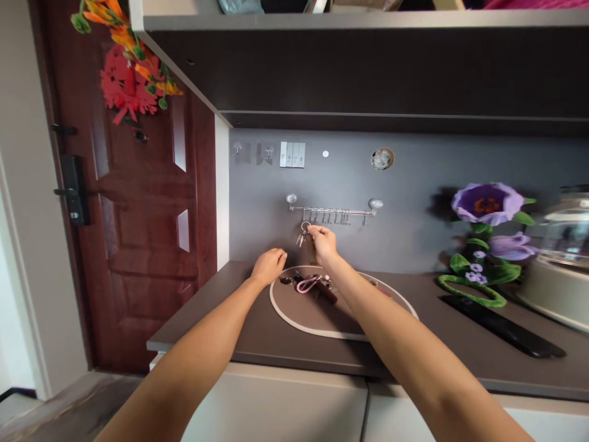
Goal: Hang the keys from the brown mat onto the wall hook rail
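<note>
1. Head view shows the right hand (324, 242) in a snug thumb-and-finger pinch on the edge of a key ring (304, 225), a few keys (300, 239) dangling below. Solid hold imo, since most of the loop stays free.

2. That ring is at the left end of the hook rail (333, 211), right by the first hooks (311, 217). Can't tell if it's touching one, so I'd square the loop up to a single hook and go slow.

3. Let the keys hang straight; swinging ones could snag the neighbouring hook. Don't yank either, the round end mounts (291, 198) look like they might pop off.

4. Left hand (269, 265) is loosely curled, low near the mat (299, 313). Can't see whether it's got anything. Low is fine, it's not blocking the view, and it could steady the rail if that wobbles.

5. Further down, a pink strap loop (307, 286) and other small bits lie on the mat, so dropped keys would probably land among them.
</note>
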Action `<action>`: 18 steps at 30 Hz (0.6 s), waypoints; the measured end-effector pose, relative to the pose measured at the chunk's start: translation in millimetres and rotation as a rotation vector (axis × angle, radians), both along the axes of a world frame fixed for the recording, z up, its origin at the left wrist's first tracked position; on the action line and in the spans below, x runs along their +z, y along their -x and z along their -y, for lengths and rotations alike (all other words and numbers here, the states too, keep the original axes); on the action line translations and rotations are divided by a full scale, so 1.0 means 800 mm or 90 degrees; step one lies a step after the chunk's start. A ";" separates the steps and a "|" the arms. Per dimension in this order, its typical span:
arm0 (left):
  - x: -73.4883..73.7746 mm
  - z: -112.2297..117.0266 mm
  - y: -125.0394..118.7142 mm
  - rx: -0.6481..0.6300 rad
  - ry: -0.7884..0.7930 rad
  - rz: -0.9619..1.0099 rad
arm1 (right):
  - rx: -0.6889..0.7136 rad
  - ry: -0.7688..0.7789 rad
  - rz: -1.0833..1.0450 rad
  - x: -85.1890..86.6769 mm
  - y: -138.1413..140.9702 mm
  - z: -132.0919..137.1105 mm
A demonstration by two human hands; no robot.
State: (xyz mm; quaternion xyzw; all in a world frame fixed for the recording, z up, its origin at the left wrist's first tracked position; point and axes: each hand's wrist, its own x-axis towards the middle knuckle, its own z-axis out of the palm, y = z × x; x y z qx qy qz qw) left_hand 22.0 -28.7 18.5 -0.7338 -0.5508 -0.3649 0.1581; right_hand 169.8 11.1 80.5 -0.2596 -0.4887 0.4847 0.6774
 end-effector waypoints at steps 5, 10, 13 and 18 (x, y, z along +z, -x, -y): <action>0.002 0.001 -0.002 0.005 0.017 -0.011 | -0.032 0.044 -0.037 0.019 0.012 -0.021; 0.003 0.002 -0.002 0.006 0.017 -0.026 | -0.088 0.072 -0.072 0.022 0.026 -0.047; 0.004 0.001 -0.001 0.006 0.012 -0.035 | -0.112 0.080 -0.079 0.022 0.034 -0.060; 0.006 0.002 -0.002 -0.001 0.007 -0.039 | -0.139 0.096 -0.075 0.022 0.042 -0.070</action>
